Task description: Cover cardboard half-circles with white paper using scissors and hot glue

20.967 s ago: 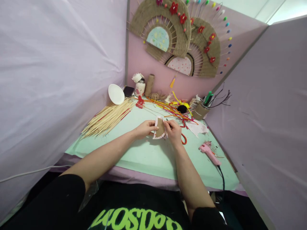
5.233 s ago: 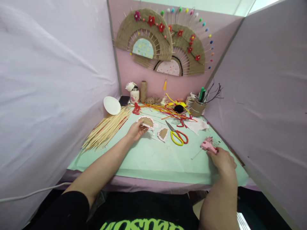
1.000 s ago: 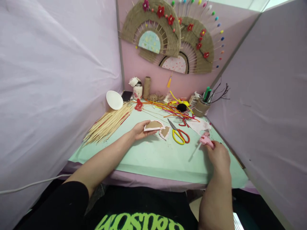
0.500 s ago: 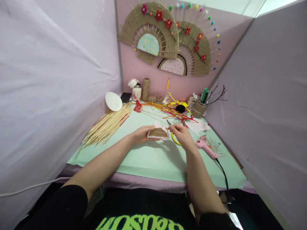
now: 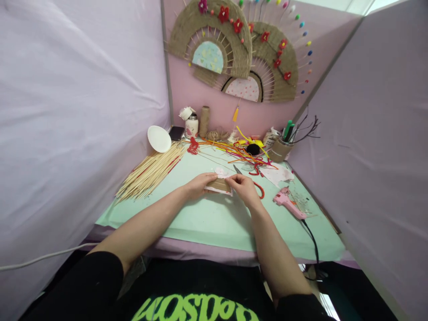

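Observation:
A cardboard half-circle [image 5: 220, 185] with pale pink-white fabric along its edges is held up over the front-middle of the table. My left hand [image 5: 199, 184] grips its left end, fingers beneath and thumb on top. At the right end, my right hand [image 5: 243, 185] pinches the fabric edge between thumb and fingertips. Scissors lie just behind my right hand, showing a dark blade [image 5: 237, 170] and a red handle loop [image 5: 260, 190]; their middle is hidden by the hand.
A pink glue gun [image 5: 289, 203] with a black cord lies right. Bamboo sticks [image 5: 150, 174] spread left beside a white bowl [image 5: 159, 139]. Behind are coloured pipe cleaners [image 5: 234, 151], a twine spool [image 5: 204, 121] and a pot of pens and twigs [image 5: 280, 150]. Decorated fans [image 5: 234, 53] hang behind.
My right hand has moved left and closed on the half-circle's right edge. The piece has tilted a little. The red scissor handle now shows right of my hand; the yellow part is covered.

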A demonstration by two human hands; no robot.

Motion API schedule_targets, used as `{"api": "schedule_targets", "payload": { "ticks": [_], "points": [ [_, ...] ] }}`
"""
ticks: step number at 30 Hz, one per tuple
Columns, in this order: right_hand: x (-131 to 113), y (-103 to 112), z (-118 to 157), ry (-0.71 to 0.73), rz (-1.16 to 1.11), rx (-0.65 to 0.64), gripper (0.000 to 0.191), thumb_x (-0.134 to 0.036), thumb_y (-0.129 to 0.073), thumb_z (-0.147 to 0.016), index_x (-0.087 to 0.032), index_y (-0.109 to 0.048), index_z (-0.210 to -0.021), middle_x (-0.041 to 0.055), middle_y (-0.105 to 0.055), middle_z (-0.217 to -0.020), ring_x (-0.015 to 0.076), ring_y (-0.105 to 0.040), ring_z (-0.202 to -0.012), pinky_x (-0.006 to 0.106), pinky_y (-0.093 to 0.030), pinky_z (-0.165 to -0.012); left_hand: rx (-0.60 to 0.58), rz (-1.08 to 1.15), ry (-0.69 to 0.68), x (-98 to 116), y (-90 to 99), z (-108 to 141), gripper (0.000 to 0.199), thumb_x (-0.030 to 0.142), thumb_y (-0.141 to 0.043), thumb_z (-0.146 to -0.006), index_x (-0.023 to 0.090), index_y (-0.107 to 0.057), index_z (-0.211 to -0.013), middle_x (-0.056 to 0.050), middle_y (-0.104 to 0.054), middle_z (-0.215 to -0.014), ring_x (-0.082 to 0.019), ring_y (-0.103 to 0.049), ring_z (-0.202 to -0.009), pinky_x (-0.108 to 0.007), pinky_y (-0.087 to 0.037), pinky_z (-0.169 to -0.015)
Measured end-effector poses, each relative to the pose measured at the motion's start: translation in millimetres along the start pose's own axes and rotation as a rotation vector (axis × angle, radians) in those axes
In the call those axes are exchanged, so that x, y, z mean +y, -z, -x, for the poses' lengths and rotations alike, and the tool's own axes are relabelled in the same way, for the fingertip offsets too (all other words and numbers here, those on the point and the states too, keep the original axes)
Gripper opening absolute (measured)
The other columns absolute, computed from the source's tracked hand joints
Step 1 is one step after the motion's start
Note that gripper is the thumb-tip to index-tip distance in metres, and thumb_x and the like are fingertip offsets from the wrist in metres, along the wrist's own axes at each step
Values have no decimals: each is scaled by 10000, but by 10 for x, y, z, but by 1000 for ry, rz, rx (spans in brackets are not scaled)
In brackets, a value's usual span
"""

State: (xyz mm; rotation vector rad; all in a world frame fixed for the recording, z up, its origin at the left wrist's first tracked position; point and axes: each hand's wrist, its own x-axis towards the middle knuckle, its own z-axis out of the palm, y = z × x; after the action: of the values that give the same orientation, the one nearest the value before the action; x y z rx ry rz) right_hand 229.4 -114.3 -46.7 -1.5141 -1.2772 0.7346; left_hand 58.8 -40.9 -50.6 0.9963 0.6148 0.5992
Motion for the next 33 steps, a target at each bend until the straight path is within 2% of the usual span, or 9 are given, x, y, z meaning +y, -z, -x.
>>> {"api": "schedule_targets", "payload": {
  "ticks": [5,12,19,23,27,33],
  "points": [
    [88,38,-5,-9,-87,-8,452,-580,-524,-794,-155,-656,-713,18,-600,-640,133,-488,-592,253,-355,-563,-25,-19,4,-15,19,-14,200,270,-626,-812,124,-652,-946,-115,-683,-979,-207,-651,-859,-368,-540,-782],
    [86,-13,-11,-21,-46,-9,379,-534,-674,-682,-158,-658,-728,24,-637,-691,149,-527,-633,257,-391,-605,-45,-50,-27,-39,34,-26,239,304,-651,-792,122,-657,-947,-107,-673,-959,-202,-638,-864,-340,-549,-745],
    [137,32,-19,-14,-2,-4,493,-632,-510,-784,-166,-613,-663,-5,-542,-587,124,-436,-564,246,-328,-543,-25,-25,-10,-21,25,-29,216,275,-651,-789,117,-658,-934,-121,-681,-945,-205,-650,-848,-329,-544,-742],
    [132,35,-4,-27,4,-46,445,-606,-567,-752,-173,-615,-660,-8,-558,-597,124,-448,-568,241,-334,-549,-10,-14,-25,-16,18,-26,201,270,-649,-790,116,-659,-918,-113,-680,-919,-200,-650,-821,-338,-545,-744],
    [115,18,11,-15,4,-27,387,-557,-629,-712,-171,-635,-690,4,-601,-653,136,-485,-609,240,-357,-574,-11,-9,-26,-18,14,-26,193,263,-655,-788,113,-661,-910,-111,-682,-919,-202,-652,-831,-345,-551,-754],
    [85,53,20,-31,32,-54,484,-622,-512,-787,-176,-583,-613,-8,-531,-578,121,-420,-558,242,-314,-533,-63,-28,23,-2,17,7,213,275,-639,-811,113,-661,-947,-135,-678,-998,-219,-657,-881,-356,-576,-736]
  ]
}}
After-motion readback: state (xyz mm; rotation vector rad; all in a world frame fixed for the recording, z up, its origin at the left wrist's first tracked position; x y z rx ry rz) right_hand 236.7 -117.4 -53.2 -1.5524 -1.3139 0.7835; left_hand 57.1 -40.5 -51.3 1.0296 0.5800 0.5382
